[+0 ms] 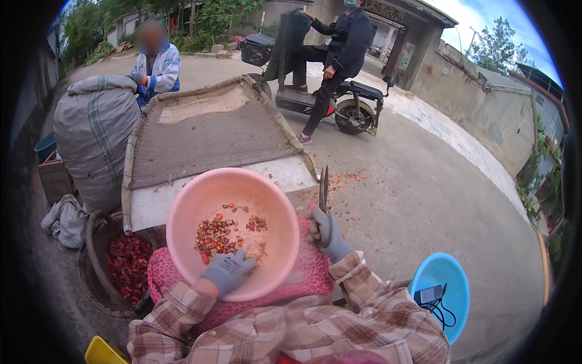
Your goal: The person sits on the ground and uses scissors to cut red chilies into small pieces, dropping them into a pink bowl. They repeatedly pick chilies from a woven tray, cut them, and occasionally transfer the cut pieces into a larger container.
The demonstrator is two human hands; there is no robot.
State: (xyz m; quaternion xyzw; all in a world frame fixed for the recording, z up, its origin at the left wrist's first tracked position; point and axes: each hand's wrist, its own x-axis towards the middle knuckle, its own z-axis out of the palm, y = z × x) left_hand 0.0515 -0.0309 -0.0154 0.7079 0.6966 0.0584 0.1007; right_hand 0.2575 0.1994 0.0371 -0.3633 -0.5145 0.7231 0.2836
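Observation:
A pink plastic basin (179,218) sits on a pink leopard-print cloth (316,275) over my lap. Cut bits of red chili pepper (216,234), with pale seeds and stems among them, lie in its bottom. My left hand (229,270), in a grey work glove, reaches down into the basin at the near side of these bits. Its fingertips are partly hidden, so whether they pinch anything is unclear. To the right of the basin, my gloved right hand (329,234) grips a pair of scissors (323,186), blades pointing up and away from me.
Whole dried red chilies (129,268) fill a basket (95,241) at lower left. Ahead lies a framed mesh screen (204,136), beside a bulging woven sack (97,141) and a seated person (157,73). Another person (343,41) straddles an electric scooter (359,107). A blue basin (439,268) holds a cabled device.

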